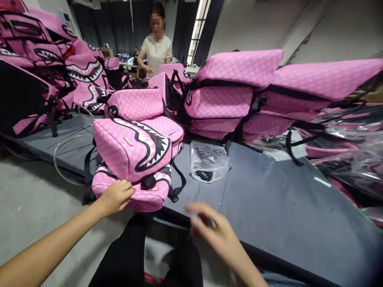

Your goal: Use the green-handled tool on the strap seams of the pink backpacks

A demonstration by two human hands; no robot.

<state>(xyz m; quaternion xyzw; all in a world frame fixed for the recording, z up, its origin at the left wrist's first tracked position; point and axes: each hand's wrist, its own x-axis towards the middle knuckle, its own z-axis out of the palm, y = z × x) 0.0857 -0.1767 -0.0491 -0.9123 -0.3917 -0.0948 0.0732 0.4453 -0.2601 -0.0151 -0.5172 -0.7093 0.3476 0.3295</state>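
My left hand [119,195] is closed on the edge of a pink checked backpack, where the upper and lower bags meet. The upper backpack [112,145] lies tilted, its black-and-white shark-mouth print turned upward. Below it, the lower backpack [149,199] rests at the table's front edge, black straps hanging beside it. My right hand [211,225] is in the air in front of the table edge, apart from the bags and blurred. Its fingers are curled round a small dark object that I cannot make out.
A clear plastic bag [209,161] lies on the grey table [269,199]. Stacked pink backpacks [221,101] stand behind it, with more piled at left [86,71]. Plastic-wrapped bags [353,147] are at right. A clear tube [56,159] loops over the left edge. A person [157,52] stands beyond.
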